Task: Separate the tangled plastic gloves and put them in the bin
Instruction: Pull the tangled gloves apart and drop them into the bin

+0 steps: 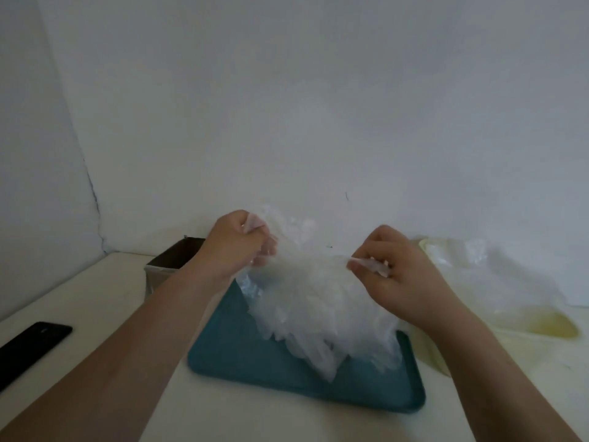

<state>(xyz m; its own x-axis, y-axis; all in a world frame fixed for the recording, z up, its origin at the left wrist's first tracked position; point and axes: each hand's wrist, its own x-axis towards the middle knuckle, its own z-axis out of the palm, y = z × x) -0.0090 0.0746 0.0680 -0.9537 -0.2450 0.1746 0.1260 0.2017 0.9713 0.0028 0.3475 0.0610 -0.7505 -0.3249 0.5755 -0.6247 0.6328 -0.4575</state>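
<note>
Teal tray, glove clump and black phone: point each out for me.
teal tray [229,349], head view, bare floor at its left.
glove clump [312,301], head view, middle of the bundle.
black phone [33,349], head view, middle of its face.

Left hand [237,247] and right hand [398,269], raised apart (fingers curled).

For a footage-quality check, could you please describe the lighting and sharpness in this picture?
Head view: dim, flat light, no glare; the plastic gloves read as a soft, washed-out mass above the teal tray; left hand and right hand slightly blurred; wide-angle lens bows the wall corner.
</note>
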